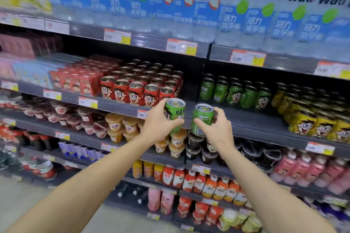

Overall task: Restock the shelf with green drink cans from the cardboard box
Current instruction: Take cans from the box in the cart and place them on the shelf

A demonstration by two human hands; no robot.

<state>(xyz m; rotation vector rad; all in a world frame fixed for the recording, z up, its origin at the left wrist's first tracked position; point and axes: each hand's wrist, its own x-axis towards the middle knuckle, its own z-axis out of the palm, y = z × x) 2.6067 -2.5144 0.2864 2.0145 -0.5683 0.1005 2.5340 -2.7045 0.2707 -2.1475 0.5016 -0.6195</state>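
Shop shelving fills the view, and the landmark is the grey middle shelf (pixel 251 125) with its bare patch at the front. At the back of that shelf, above and right of the bare patch, stands a row of green cans (pixel 234 93). Left of the patch on the same shelf stand red cans (pixel 136 91), and to the right of the green row stand yellow cans (pixel 310 119). Above the shelf, water bottles (pixel 208 9) with blue labels run the whole width. Below it sit tubs of jelly (pixel 117 126), and lower still juice bottles (pixel 208 183).

Both arms reach up from the bottom edge toward the bare patch. The left hand (pixel 161 123) holds a green can (pixel 175 112) just in front of the shelf's front edge, its fingers curled round the can's side with the thumb across the front; the can tilts a little to the left. The right hand (pixel 217 128) grips a second green can (pixel 202 119) close beside the first, thumb on the near side and fingers wrapped behind it. Neither can touches the shelf, and they are slightly apart from each other
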